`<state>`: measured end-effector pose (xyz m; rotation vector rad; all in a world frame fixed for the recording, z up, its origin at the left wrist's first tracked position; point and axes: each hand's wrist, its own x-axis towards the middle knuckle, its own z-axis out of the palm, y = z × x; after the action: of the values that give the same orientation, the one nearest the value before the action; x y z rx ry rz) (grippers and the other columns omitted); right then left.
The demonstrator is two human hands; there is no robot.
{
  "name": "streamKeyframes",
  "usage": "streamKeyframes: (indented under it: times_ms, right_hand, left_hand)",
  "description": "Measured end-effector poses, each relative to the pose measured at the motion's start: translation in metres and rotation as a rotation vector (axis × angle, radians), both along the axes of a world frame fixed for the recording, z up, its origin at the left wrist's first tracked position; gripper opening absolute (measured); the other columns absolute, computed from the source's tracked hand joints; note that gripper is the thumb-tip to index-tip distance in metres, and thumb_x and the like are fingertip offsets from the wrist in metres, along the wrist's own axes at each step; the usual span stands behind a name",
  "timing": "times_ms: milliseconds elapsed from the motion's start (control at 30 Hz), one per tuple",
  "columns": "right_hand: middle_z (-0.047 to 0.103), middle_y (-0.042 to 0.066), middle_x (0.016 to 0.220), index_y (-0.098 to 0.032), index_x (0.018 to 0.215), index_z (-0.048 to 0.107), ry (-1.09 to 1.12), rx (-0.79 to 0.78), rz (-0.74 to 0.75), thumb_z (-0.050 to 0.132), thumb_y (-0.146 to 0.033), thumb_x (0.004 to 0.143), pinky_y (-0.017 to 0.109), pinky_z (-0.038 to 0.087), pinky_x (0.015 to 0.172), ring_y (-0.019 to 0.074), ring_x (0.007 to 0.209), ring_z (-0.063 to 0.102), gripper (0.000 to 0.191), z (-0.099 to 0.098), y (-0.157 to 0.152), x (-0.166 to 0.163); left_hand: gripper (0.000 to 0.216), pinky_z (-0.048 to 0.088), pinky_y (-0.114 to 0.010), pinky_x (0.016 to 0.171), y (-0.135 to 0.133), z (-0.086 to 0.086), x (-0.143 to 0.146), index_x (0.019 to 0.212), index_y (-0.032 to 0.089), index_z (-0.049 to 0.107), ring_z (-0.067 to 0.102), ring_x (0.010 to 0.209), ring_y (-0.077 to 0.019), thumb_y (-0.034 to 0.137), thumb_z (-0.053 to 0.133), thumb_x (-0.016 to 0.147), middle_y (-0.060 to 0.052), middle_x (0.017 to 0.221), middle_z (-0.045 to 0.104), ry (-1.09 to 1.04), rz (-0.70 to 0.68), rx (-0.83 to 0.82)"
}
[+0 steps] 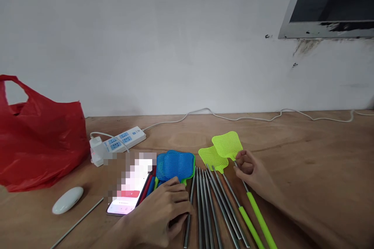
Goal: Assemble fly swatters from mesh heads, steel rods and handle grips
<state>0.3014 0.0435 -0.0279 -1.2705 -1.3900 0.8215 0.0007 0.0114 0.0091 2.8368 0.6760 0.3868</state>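
In the head view, two lime-green swatters are lying on the wooden table [306, 155]: the far green swatter [228, 144] and the near green swatter [212, 158]. Their heads are overlapping, and their thin shafts are running toward the viewer into green grips. The right hand [253, 173] is pinching the far one's shaft just below its head, thumb and fingertips closed on the metal.

Left of them, a fan of bare metal rods [204, 202] is lying side by side. There are roughly seven; they are overlapping, so an exact count cannot be told.

The left hand [163, 214] is resting palm down at the near edge of a stack of blue swatter heads [175, 164], at least two, with a green edge peeking out beneath. Its fingers are curled, but whether they are clasping anything cannot be told. The hand is covering the stack's handles, with red and blue ends [147, 186] showing beside one lit phone [127, 198].

One more single rod [77, 223] is lying apart at the left, near one white oval object [67, 200]. One red plastic bag [37, 140], one power strip [122, 140] and one white cable [248, 117] are sitting further back.
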Motion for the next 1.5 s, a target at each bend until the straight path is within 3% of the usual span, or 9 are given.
streamKeyframes:
  times_ms: [100,233,500,600,800,967,1167,1367,1500]
  right_hand:
    - [0.057,-0.003,0.071,-0.023,0.078,0.054,0.179,-0.044,-0.02,0.081,-0.034,0.063,0.025,0.046,0.062,0.0149,0.069,0.056,0.033,0.004,0.002,0.001]
    - [0.062,-0.003,0.073,-0.022,0.089,0.061,0.345,-0.281,-0.015,0.083,-0.037,0.064,0.021,0.041,0.046,0.011,0.056,0.052,0.037,0.007,0.001,0.002]
    - [0.059,-0.002,0.061,-0.015,0.073,0.07,0.739,-0.586,0.143,0.073,-0.022,0.074,0.014,0.044,0.044,0.0067,0.049,0.052,0.008,0.023,-0.008,0.0]
    - [0.064,0.0,0.064,-0.015,0.075,0.072,0.798,-0.603,0.149,0.074,-0.019,0.074,0.014,0.046,0.044,0.0084,0.053,0.058,0.005,0.025,-0.008,0.0]
    - [0.076,0.006,0.089,-0.017,0.083,0.075,0.925,-0.479,0.193,0.079,-0.026,0.079,0.02,0.057,0.069,0.0149,0.082,0.068,0.011,0.021,-0.013,-0.003]
    - [0.076,0.003,0.087,-0.018,0.087,0.077,0.982,-0.401,0.231,0.084,-0.026,0.075,0.011,0.05,0.052,0.0074,0.064,0.059,0.016,0.018,-0.019,-0.011]
    - [0.077,0.005,0.09,-0.016,0.08,0.078,1.034,-0.494,0.251,0.089,-0.023,0.066,0.018,0.055,0.077,0.0125,0.079,0.068,0.019,0.024,-0.025,-0.021]
    - [0.074,0.009,0.092,-0.016,0.087,0.077,0.885,-0.417,0.448,0.077,-0.046,0.077,0.029,0.053,0.075,0.0211,0.085,0.067,0.032,0.025,-0.033,-0.026]
    - [0.067,0.005,0.075,-0.016,0.091,0.075,0.819,-0.43,0.434,0.063,-0.061,0.084,0.027,0.05,0.065,0.0177,0.072,0.059,0.047,0.017,-0.032,-0.029]
  left_hand:
    - [0.01,0.037,-0.034,0.08,-0.001,0.0,0.0,0.085,0.021,0.057,0.059,0.077,-0.0173,0.012,0.055,0.081,0.001,0.078,0.066,-0.004,-0.009,-0.001]
    - [0.01,0.037,-0.034,0.08,-0.001,-0.001,0.001,0.086,0.021,0.059,0.06,0.076,-0.0174,0.012,0.054,0.084,0.001,0.078,0.067,-0.015,-0.013,-0.006]
    - [0.015,0.038,-0.036,0.082,-0.004,0.0,0.003,0.093,0.021,0.062,0.063,0.08,-0.0185,0.013,0.053,0.085,-0.001,0.084,0.07,-0.046,-0.043,-0.092]
    - [0.015,0.038,-0.036,0.081,-0.004,0.002,0.004,0.095,0.02,0.063,0.062,0.08,-0.0192,0.013,0.052,0.087,-0.002,0.084,0.068,-0.058,-0.017,-0.086]
    - [0.018,0.04,-0.034,0.08,-0.005,0.01,0.002,0.098,0.021,0.063,0.06,0.083,-0.0199,0.022,0.045,0.099,-0.003,0.087,0.068,-0.168,0.142,-0.178]
    - [0.028,0.043,-0.03,0.079,-0.006,0.01,0.0,0.106,0.022,0.065,0.061,0.088,-0.0191,0.029,0.038,0.104,-0.003,0.094,0.069,-0.309,0.219,-0.342]
    - [0.026,0.042,-0.029,0.076,-0.008,0.004,0.003,0.111,0.025,0.064,0.061,0.085,-0.0185,0.039,0.045,0.102,-0.001,0.093,0.067,-0.274,0.308,-0.39]
    - [0.027,0.035,-0.027,0.062,-0.008,-0.001,0.007,0.103,0.025,0.065,0.051,0.064,-0.0154,0.047,0.05,0.099,0.005,0.069,0.052,-0.163,0.415,-0.382]
    - [0.026,0.033,-0.027,0.061,-0.008,0.002,0.007,0.089,0.022,0.058,0.049,0.063,-0.0157,0.039,0.043,0.1,0.004,0.068,0.051,-0.14,0.414,-0.332]
